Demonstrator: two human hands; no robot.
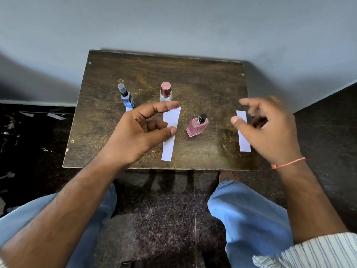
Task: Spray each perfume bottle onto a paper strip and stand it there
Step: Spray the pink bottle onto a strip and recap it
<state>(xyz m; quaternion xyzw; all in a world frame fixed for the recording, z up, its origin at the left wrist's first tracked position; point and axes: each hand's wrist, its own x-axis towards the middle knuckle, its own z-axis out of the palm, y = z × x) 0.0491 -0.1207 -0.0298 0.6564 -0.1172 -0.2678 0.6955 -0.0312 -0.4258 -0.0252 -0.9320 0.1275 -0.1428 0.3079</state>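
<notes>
From the head view, the left hand [139, 130] hovered at centre frame, fingers curled apart and empty, over a paper strip [170, 136]. The right hand [270, 128], blurred, spread loosely over another strip [243, 140]. The blue bottle [126, 97], the clear bottle [165, 91] and the pink bottle [198, 125] stood on the wooden table [202, 84].

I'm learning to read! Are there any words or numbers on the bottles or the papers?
No text can be read here.
White paper strip in the middle: faint marks near its top, too blurred to read.
Blue glass spray bottle: patterned label, too small to read.
Pink flat glass bottle: no readable text.
</notes>
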